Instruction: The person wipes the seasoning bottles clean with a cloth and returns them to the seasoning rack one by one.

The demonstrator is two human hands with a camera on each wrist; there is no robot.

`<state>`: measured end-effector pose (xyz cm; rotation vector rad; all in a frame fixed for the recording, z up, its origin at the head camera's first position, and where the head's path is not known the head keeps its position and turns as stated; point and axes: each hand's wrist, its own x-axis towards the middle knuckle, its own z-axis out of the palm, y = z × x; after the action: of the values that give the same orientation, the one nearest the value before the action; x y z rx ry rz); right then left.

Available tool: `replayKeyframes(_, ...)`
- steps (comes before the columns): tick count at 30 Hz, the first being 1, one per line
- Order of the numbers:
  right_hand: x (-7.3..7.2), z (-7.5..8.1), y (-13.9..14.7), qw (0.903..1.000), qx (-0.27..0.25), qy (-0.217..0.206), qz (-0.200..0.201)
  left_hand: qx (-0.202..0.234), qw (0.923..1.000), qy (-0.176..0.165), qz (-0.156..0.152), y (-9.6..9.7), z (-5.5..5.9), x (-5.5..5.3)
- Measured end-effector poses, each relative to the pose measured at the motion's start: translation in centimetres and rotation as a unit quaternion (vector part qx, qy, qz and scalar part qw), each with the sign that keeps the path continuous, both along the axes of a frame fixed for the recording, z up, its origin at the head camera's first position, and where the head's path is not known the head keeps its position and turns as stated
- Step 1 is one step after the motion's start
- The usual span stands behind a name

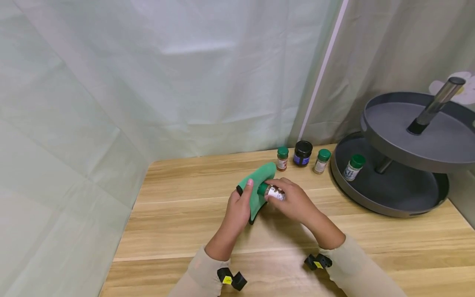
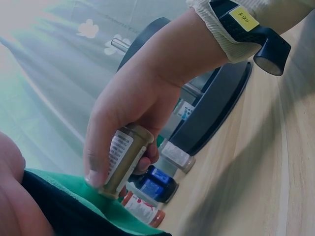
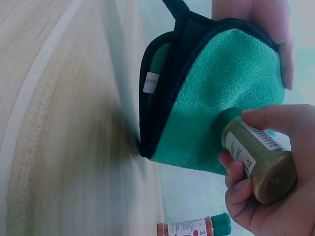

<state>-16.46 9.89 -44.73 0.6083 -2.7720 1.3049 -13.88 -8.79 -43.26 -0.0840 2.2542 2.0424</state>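
My left hand (image 1: pixel 240 208) holds a folded green cloth (image 3: pixel 221 93) with black edging, its thumb lying across the near face. In my right hand (image 1: pixel 295 201) is a spice jar (image 3: pixel 258 157) with a green cap and a white label, gripped round its body. The jar is tilted, and its cap presses into the cloth, denting the fabric in the right wrist view. Brownish contents show through the jar's side and base. Both hands are raised over the wooden table (image 1: pixel 178 231), and the cloth's lower corner hangs near the tabletop.
At the table's back stand a green-capped jar with reddish contents (image 1: pixel 282 159), a black-lidded dark jar (image 1: pixel 302 153) and another green-capped jar (image 1: pixel 321 161). A two-tier grey round tray (image 1: pixel 393 210) stands at right, with a green-capped jar (image 1: pixel 354 168) on its lower tier. Curtains (image 1: pixel 222 82) hang behind.
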Motion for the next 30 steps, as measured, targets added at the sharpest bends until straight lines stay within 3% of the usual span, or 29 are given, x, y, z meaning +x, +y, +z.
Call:
replayKeyframes(5,0.0,0.2,0.0,0.9996,-0.012,0.001,-0.025,0.007,0.9999,-0.004,0.006,-0.1,-0.2,-0.1)
replayKeyframes(13,0.0,0.7,0.0,0.9986,-0.022,0.008,-0.047,0.024,0.9997,-0.002,-0.011,-0.2,-0.1,-0.1)
replayKeyframes(22,0.3,1.1,-0.1,0.9979,-0.056,-0.001,-0.032,0.006,0.9999,-0.010,-0.012,-0.1,-0.1,-0.1)
replayKeyframes(30,0.6,1.3,0.0,0.9971,-0.075,-0.001,0.013,-0.007,1.0000,0.002,-0.005,0.0,-0.2,-0.1)
